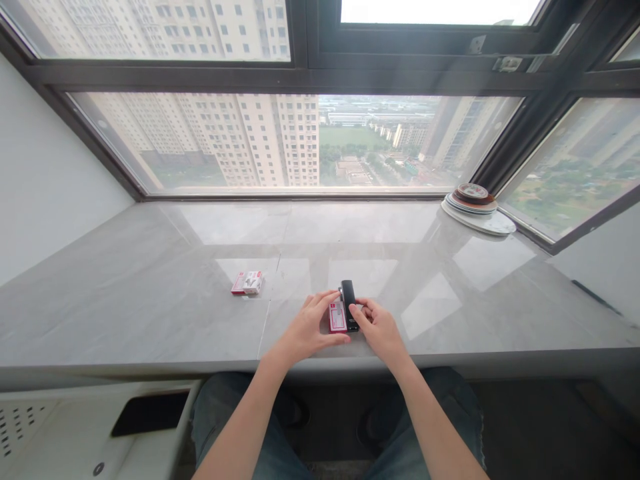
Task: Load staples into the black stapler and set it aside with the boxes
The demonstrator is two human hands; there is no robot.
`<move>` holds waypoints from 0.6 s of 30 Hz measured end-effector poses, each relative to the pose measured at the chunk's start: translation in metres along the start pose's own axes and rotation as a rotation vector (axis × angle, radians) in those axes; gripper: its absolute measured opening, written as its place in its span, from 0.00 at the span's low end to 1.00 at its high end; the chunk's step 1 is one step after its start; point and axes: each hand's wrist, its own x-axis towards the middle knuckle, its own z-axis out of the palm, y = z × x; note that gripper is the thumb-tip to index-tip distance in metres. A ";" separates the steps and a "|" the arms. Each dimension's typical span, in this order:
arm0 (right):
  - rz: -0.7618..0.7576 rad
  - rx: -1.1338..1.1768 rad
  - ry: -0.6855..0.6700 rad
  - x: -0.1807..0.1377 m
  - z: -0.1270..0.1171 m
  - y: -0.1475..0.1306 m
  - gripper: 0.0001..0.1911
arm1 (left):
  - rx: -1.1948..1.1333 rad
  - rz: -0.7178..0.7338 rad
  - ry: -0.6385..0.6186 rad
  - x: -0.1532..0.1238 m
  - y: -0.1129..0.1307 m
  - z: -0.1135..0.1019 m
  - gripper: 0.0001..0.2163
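Note:
A black stapler (pixel 348 293) lies lengthwise near the counter's front edge, a small silver part showing at its far left side. Against its left side is a small red-and-white box (pixel 337 317). My left hand (pixel 313 323) curves around that box, fingertips at the far end by the stapler and thumb at the near end. With the thumb on top and fingers curled at its right side, my right hand (pixel 377 327) grips the stapler. To the left sit more small red-and-white boxes (pixel 247 283), one partly over another.
A grey tiled counter (pixel 150 293) runs under a dark-framed window (pixel 300 77). Stacked plates (pixel 475 210) stand in the far right corner. At the lower left is a white stool or chair (pixel 65 433) with a black phone-like slab (pixel 150 413) on it.

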 end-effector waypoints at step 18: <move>0.023 0.030 0.041 0.000 0.003 -0.003 0.28 | 0.401 -0.442 0.097 -0.081 -0.151 -0.149 0.31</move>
